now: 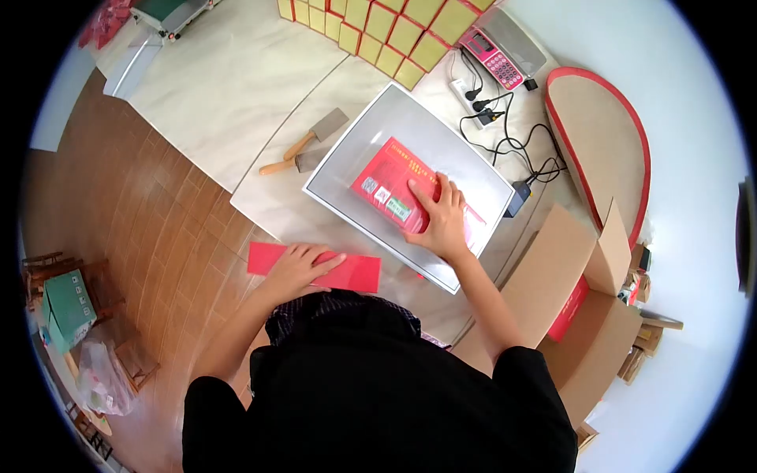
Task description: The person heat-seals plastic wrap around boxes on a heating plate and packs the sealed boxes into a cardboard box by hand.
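Observation:
Close to my body at the left, my left hand [296,273] is closed over a long red box [356,272], its fingers on the upper side and the thumb lying along the face. My right hand [441,221] grips the right end of another red box [380,175], thumb on its face and fingers over the far edge. That box has yellow lettering, a square code and a green-and-white label. It rests on a grey flat plate [371,110] with a white rim, which lies tilted across the table.
Two wooden-handled flat tools [319,130] lie left of the plate. Stacked gold-and-red boxes [382,24] stand at the back. A pink-keyed scale [497,59], black cables [512,142] and a red-edged board [603,118] are beyond. An open cardboard carton [544,268] stands at right.

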The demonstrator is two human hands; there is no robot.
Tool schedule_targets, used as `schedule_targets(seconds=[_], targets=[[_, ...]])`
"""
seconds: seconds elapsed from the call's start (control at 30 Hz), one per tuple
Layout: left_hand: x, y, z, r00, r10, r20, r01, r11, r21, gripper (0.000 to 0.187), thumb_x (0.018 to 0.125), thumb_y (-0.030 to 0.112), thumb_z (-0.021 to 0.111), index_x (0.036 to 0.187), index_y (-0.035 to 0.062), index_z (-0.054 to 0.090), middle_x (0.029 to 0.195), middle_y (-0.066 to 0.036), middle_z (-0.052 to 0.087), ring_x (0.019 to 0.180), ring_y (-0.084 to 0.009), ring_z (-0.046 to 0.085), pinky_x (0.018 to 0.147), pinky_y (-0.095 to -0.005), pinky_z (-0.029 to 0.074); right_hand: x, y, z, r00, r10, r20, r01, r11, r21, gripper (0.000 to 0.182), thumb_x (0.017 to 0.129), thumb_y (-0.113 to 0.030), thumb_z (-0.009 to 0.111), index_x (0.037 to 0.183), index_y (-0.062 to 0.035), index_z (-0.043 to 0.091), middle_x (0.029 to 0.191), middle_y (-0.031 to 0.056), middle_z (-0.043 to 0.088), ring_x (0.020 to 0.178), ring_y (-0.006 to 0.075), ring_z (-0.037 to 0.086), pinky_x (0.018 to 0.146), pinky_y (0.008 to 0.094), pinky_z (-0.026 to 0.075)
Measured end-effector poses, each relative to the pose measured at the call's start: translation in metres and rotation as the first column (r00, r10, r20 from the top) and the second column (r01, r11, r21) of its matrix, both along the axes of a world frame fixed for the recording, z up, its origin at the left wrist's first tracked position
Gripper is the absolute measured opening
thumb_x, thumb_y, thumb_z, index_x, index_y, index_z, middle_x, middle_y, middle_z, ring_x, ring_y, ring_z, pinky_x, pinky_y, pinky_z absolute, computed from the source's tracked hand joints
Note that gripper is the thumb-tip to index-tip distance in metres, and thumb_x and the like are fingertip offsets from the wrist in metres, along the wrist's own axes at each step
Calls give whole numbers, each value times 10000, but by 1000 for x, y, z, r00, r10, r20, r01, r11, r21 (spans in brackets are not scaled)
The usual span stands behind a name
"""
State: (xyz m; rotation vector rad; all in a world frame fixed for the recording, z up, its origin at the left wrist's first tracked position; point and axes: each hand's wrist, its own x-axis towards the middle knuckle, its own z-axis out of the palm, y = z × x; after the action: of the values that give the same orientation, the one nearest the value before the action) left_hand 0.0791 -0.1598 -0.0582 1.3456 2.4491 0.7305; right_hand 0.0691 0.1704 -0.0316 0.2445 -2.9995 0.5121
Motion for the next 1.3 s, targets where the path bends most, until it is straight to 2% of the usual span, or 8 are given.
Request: schedule_targets(seconds=[0.5,0.6,0.87,1.03,1.07,1.1,1.2,1.3], targets=[[10,55,-65,928,-351,-123,345,936,-69,760,666,205,724,1368,216,435,1258,-79,502,1208,-266,447,1031,-418,344,-96,48,-28,968,-160,-191,177,981,76,882,575,-530,724,1373,-266,456,1334,253,368,1195,428,393,994,520,320],[22,51,-66,923,-277,-266,283,959,-16,750,693,196,727,1379,209,423,1329,-89,459,1251,-277,421,1073,-440,306,-84,43,-30,966,-185,-183,206,973,103,896,584,-534,720,1389,-270,429,1340,246,368,1189,425,398,995,522,317],[45,-4,-41,999,1,39,-6,994,106,642,774,177,687,1357,104,429,1383,-128,416,1281,-309,385,1072,-457,309,29,-20,2,999,-43,3,43,998,38,934,538,-433,776,1386,-238,435,1347,248,340,1203,441,364,1033,550,265],[51,-45,-42,893,409,187,-447,854,267,442,825,76,598,1261,69,523,1239,-139,521,1146,-334,489,976,-424,381,73,-32,23,982,9,188,13,993,-117,948,554,-393,797,1396,-180,417,1396,202,298,1238,366,363,1045,478,286],[53,-49,-40,895,400,197,-442,855,272,442,825,76,598,1261,69,523,1239,-139,521,1146,-334,489,976,-424,381,78,-27,28,918,-12,395,239,813,-531,916,603,-385,775,1406,-153,402,1362,188,368,1218,329,414,1033,431,328],[51,-51,-36,865,455,211,-500,814,295,423,825,56,587,1245,61,533,1217,-142,531,1120,-336,505,963,-411,391,85,-24,32,823,63,564,489,427,-761,885,652,-377,754,1417,-125,386,1328,173,437,1199,292,466,1022,383,370],[45,-48,-26,861,465,208,-509,786,351,387,824,10,563,1209,47,554,1179,-143,548,1082,-330,530,939,-382,406,105,-11,30,849,223,478,519,-519,-679,793,778,-496,647,1386,-61,385,1325,149,480,1109,277,557,927,414,477],[38,-38,-23,890,418,184,-456,800,389,347,819,-6,554,1162,36,580,1150,-146,561,1069,-327,532,925,-389,409,96,-43,55,970,130,208,234,-744,-625,690,860,-456,579,1363,-27,380,1278,164,504,1068,288,574,881,420,514]])
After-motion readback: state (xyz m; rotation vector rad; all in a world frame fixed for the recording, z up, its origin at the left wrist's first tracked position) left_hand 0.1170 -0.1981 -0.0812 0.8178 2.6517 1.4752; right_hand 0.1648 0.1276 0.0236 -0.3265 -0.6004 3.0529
